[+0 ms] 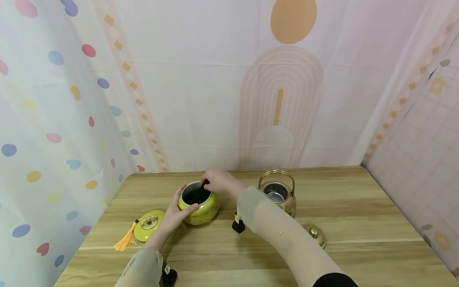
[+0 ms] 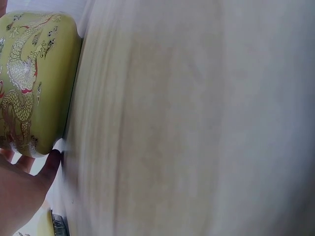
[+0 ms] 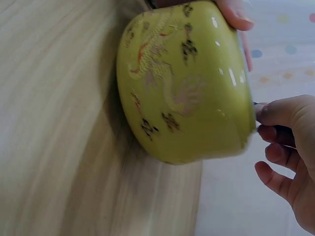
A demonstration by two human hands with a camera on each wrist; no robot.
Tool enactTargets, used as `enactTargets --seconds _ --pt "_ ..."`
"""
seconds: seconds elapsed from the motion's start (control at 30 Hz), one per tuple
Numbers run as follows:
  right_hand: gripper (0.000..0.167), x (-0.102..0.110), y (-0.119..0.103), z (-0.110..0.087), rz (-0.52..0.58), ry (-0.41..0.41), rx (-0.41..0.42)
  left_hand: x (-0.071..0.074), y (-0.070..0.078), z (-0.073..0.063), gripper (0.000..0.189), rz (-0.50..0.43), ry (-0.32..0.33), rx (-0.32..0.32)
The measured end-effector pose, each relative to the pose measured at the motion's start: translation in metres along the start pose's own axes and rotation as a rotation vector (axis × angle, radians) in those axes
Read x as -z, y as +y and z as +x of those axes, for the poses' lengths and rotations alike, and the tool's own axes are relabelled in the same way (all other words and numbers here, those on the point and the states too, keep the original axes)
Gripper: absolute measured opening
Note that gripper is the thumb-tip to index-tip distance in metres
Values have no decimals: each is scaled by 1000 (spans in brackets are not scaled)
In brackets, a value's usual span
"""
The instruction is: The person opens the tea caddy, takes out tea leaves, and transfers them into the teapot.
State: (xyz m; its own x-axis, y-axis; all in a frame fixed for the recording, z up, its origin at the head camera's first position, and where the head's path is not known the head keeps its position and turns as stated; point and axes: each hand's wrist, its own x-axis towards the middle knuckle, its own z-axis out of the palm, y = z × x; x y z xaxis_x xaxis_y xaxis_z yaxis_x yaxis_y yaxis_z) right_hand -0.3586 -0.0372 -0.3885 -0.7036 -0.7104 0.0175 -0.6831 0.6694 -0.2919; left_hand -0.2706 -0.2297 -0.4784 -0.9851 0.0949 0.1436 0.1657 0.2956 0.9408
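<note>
A round yellow ceramic jar (image 1: 202, 215) stands open on the table, its dragon pattern plain in the left wrist view (image 2: 39, 88) and the right wrist view (image 3: 182, 98). My left hand (image 1: 175, 216) grips the jar by its left side, thumb near the front of the rim. Over the right of the rim, my right hand (image 1: 221, 182) pinches a slim black utensil (image 1: 204, 184). Its lower end reaches into the dark inside of the jar, so its shape is hidden. The right wrist view shows that hand's (image 3: 295, 142) curled fingers beside the jar's mouth.
Left of the jar lies its yellow lid (image 1: 145, 233) with an orange tassel (image 1: 125, 239). A brass teapot (image 1: 289, 205) with a raised handle and a perforated strainer (image 1: 276, 197) stands right, behind my right forearm. Its brass lid (image 1: 314, 234) lies in front.
</note>
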Motion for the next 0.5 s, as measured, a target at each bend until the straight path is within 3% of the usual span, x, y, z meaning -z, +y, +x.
enactTargets --seconds 0.2,0.5 --pt "21 -5 -4 -1 43 1 -18 -1 1 0 86 3 2 4" --pt "21 0 -1 -4 110 -88 19 -2 1 0 86 -4 -8 -8"
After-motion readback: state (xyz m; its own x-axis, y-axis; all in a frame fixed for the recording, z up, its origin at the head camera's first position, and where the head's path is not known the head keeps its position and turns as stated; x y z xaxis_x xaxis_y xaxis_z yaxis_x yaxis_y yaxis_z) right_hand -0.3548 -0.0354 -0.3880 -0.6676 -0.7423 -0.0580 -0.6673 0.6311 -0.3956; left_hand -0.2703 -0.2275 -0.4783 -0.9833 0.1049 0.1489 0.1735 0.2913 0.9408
